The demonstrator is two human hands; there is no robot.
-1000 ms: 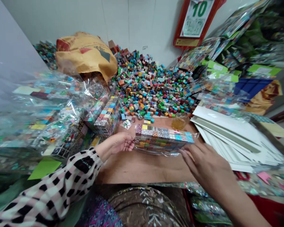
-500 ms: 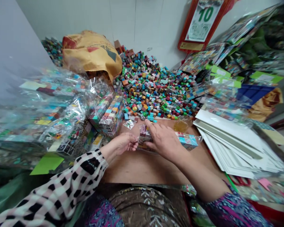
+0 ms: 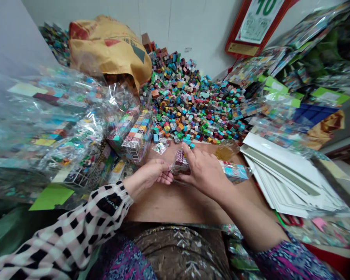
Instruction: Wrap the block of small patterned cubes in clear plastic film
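Observation:
In front of me a long row of small printed cubes in a clear plastic bag (image 3: pixel 235 170) lies crosswise on the brown board (image 3: pixel 175 206). My right hand (image 3: pixel 205 171) rests over its middle, palm down with the fingers stretched out. My left hand (image 3: pixel 156 173) is at the bag's left end, with thumb and fingers closed on the edge of the clear plastic. Just behind the left hand lies a small clear packet with tiny coloured pieces (image 3: pixel 159 147). Crumpled yellowish tape or film (image 3: pixel 226 151) lies behind the bagged row.
A big heap of coloured cubes (image 3: pixel 192 101) rises against the wall, beside a yellow sack (image 3: pixel 111 50). Bagged cube blocks (image 3: pixel 137 136) are stacked at left. White cards (image 3: pixel 286 175) and red-handled scissors (image 3: pixel 294 220) lie at right. A calendar (image 3: pixel 256 23) hangs above.
The view has shifted slightly, so the background sits a little higher. Both hands keep nearly the same places on the bagged row, with only slight movement.

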